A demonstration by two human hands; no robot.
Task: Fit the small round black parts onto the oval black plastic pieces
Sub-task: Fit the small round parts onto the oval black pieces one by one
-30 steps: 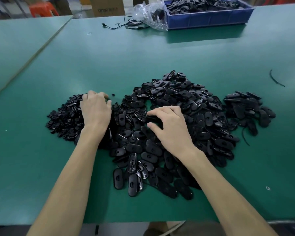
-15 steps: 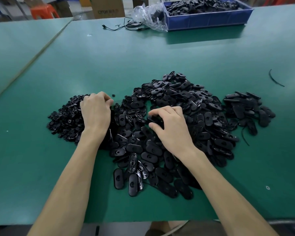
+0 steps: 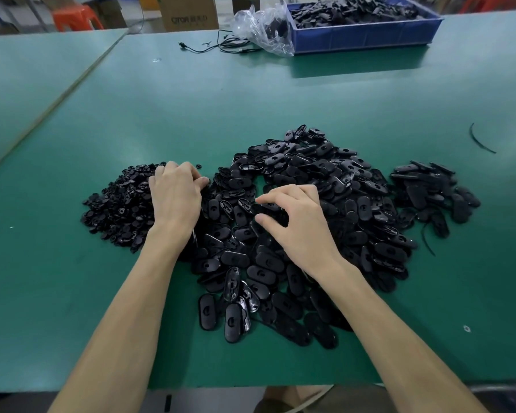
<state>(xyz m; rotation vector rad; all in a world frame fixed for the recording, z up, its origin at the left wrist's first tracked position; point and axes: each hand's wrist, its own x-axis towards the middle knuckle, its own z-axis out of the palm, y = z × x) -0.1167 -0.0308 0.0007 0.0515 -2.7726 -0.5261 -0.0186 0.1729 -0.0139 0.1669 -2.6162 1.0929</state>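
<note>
A big heap of oval black plastic pieces (image 3: 325,186) covers the middle of the green table (image 3: 251,99). To its left lies a smaller heap of small round black parts (image 3: 119,204). My left hand (image 3: 176,198) rests at the right edge of the round parts, fingers curled down into them; what they pinch is hidden. My right hand (image 3: 298,222) sits on the oval heap, thumb and fingers curled round one oval piece (image 3: 268,208) under the palm. A separate small pile of oval pieces (image 3: 429,189) lies to the right.
A blue bin (image 3: 364,34) full of black parts stands at the back right, with a clear plastic bag (image 3: 262,28) and a black cable (image 3: 215,46) beside it. A loose black strip (image 3: 480,138) lies far right. A cardboard box (image 3: 188,13) and an orange stool (image 3: 75,17) stand behind the table.
My right hand's fingers have curled in more tightly on an oval piece in the heap. My left hand's fingers have drawn together at the edge of the round parts.
</note>
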